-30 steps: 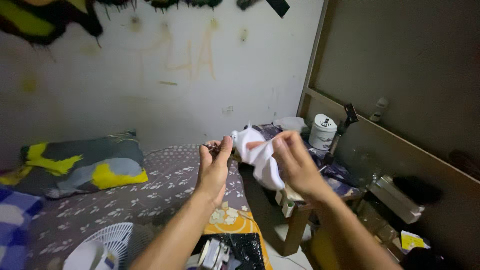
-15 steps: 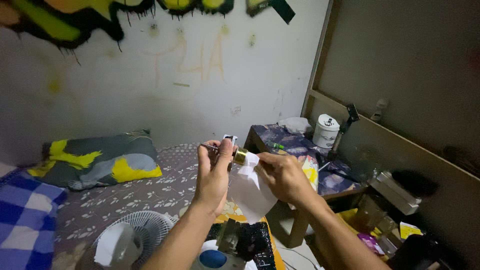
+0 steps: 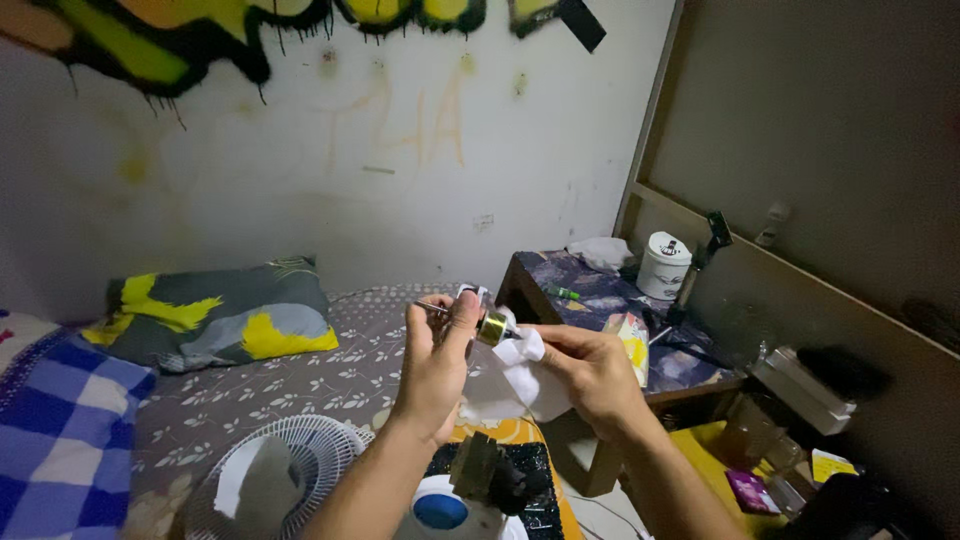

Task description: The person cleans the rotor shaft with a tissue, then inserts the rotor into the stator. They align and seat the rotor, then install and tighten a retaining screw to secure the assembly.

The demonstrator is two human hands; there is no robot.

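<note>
My left hand (image 3: 435, 365) is raised in front of me and pinches a small brass-coloured cylindrical part (image 3: 491, 327) with a thin metal shaft sticking out to the left. My right hand (image 3: 590, 372) holds a crumpled white cloth (image 3: 520, 368) pressed against the right side of that part. Both hands hover over the bed edge, above a fan body (image 3: 455, 505) with a white and blue base.
A white fan grille (image 3: 270, 475) lies on the patterned bed (image 3: 300, 385). A grey and yellow pillow (image 3: 215, 315) and a blue checked cloth (image 3: 55, 440) lie to the left. A low table (image 3: 620, 310) with a white tub (image 3: 664, 266) stands on the right.
The view has tilted down and left. My hands have dropped lower in the frame and the white cloth is now bunched tighter against the brass part.
</note>
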